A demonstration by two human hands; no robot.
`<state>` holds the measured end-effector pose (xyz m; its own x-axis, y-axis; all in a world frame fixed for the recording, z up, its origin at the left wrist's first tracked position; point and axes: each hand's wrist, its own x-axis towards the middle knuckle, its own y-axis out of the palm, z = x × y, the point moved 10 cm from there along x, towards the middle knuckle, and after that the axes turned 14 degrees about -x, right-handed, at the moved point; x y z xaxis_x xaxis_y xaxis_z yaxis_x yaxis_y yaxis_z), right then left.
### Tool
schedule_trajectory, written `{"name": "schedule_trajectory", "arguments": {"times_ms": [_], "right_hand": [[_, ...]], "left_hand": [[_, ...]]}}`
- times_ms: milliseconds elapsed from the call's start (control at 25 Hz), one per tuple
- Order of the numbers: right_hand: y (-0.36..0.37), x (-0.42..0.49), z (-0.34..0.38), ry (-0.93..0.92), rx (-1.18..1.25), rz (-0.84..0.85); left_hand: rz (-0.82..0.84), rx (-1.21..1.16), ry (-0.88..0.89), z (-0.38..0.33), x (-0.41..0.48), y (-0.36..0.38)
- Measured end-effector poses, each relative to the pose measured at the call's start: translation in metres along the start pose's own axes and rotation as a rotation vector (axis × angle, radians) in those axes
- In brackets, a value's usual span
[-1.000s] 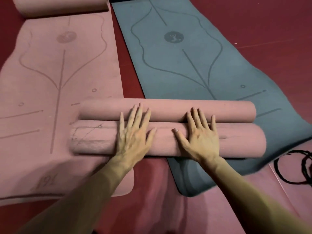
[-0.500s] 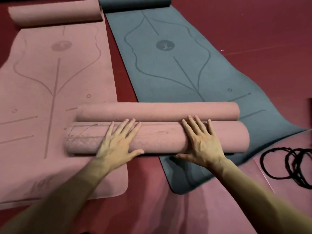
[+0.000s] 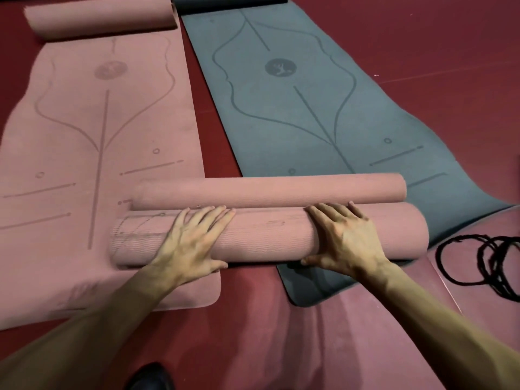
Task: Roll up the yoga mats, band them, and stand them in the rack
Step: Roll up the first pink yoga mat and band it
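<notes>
2 hands, left hand (image 3: pixel 194 243) and right hand (image 3: pixel 347 243), lie flat with fingers spread on the near pink mat roll (image 3: pixel 267 237). They clasp nothing and are probably pressing to stop it unrolling. A slimmer pink roll (image 3: pixel 267 190) touches its far side, and black bands (image 3: pixel 478 260) lie just right of it, handy for banding.

A dark red floor (image 3: pixel 422 38) is seen across the whole view. A pink mat (image 3: pixel 70 130) is laid flat on it from 8 to 10 o'clock, with its far end curled into a roll at 11 o'clock. Just beside it, with a narrow strip of bare floor between, a blue-grey mat (image 3: pixel 281 122) is spread from 12 toward 3 o'clock, its far end likewise curled. A maroon mat (image 3: pixel 323 347) is laid at 5 o'clock, touching the blue-grey mat's near edge.
</notes>
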<state>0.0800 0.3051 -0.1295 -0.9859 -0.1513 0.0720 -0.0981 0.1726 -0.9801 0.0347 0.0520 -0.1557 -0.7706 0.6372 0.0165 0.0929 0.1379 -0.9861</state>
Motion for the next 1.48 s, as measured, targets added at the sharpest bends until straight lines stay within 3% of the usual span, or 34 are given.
{"name": "schedule_trajectory", "arguments": {"times_ms": [200, 440, 640, 840, 920, 1080, 1160, 1320, 1480], "right_hand": [[-0.003, -0.049, 0.006, 0.019, 0.034, 0.083], [0.025, -0.056, 0.010, -0.037, 0.082, 0.376], [0.023, -0.030, 0.004, 0.116, 0.159, 0.440], [0.045, -0.001, 0.002, 0.261, 0.218, 0.598], [0.050, 0.009, 0.000, 0.304, 0.213, 0.537], [0.018, 0.008, -0.001, 0.300, 0.135, 0.077], [0.010, -0.006, 0.008, 0.247, 0.023, -0.034], [0.022, -0.011, 0.001, 0.338, -0.042, 0.026], [0.037, 0.012, -0.005, 0.299, -0.007, 0.215]], "left_hand": [[0.079, -0.051, 0.076, -0.022, -0.029, -0.002], [0.195, -0.198, -0.050, -0.027, -0.039, 0.011], [0.008, -0.221, -0.129, -0.021, -0.014, 0.003], [-0.023, -0.208, -0.162, -0.015, -0.006, 0.008], [0.004, -0.196, -0.178, -0.015, -0.008, 0.010], [0.074, -0.230, -0.284, -0.001, 0.006, 0.008], [0.098, -0.236, -0.318, 0.005, 0.015, 0.008], [0.093, -0.186, -0.322, 0.013, 0.025, 0.012], [-0.312, -0.187, -0.097, -0.011, 0.023, -0.021]]}}
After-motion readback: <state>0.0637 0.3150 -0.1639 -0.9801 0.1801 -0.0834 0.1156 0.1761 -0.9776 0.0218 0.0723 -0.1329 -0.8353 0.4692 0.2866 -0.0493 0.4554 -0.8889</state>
